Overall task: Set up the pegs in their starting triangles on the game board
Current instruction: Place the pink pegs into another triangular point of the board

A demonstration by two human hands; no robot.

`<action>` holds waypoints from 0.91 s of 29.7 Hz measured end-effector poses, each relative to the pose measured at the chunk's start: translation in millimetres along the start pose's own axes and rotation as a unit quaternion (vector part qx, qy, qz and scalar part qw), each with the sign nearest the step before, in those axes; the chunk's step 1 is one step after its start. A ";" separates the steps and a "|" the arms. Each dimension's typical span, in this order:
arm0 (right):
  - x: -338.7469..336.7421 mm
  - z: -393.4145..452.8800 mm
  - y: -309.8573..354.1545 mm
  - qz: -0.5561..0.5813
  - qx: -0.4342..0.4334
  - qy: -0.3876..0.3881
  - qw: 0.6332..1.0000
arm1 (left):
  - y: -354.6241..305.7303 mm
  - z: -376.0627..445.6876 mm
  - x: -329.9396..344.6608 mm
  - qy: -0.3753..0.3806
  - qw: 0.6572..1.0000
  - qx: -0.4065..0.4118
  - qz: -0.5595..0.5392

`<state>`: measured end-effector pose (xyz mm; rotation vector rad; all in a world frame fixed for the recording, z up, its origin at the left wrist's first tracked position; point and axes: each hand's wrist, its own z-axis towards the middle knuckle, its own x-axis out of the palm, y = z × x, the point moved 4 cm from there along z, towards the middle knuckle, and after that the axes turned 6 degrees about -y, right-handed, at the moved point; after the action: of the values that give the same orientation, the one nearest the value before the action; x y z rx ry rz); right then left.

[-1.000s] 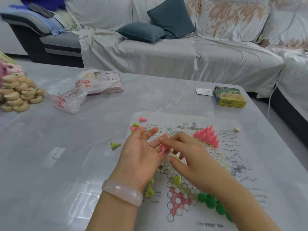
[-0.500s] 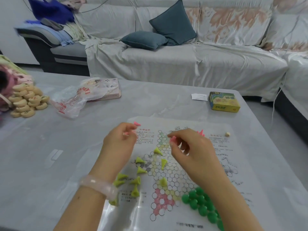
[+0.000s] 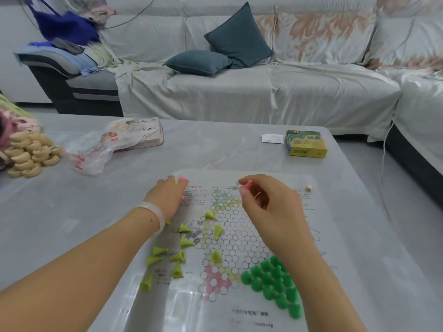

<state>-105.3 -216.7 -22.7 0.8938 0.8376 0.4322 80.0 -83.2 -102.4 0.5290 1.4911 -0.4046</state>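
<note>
My right hand (image 3: 268, 207) pinches a pink peg (image 3: 247, 186) above the game board (image 3: 239, 236). My left hand (image 3: 167, 197) curls around more pink pegs (image 3: 182, 179). The board's print is too blurred to read; the yellow box (image 3: 306, 143) shows "46".

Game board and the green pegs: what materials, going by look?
Game board: looks like thin printed paper or plastic sheet, glossy; it lies flat and shows glare near its front edge. Dark green pegs: likely moulded plastic, smooth, uniform colour with soft highlights. Yellow-green pegs: seemingly the same, hollow cones.

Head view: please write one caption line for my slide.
Right hand pinches a pink peg over the game board; left hand grips another at its corner.
</note>
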 end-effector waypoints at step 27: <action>-0.2 5.4 -7.3 0.005 0.005 -0.012 1.000 | 13.2 -9.7 -43.8 -0.058 0.556 -0.137 -0.818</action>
<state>-101.2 -223.8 -26.6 0.9116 0.8139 0.4241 77.2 -69.8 -57.6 -1.3706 1.4526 -1.5430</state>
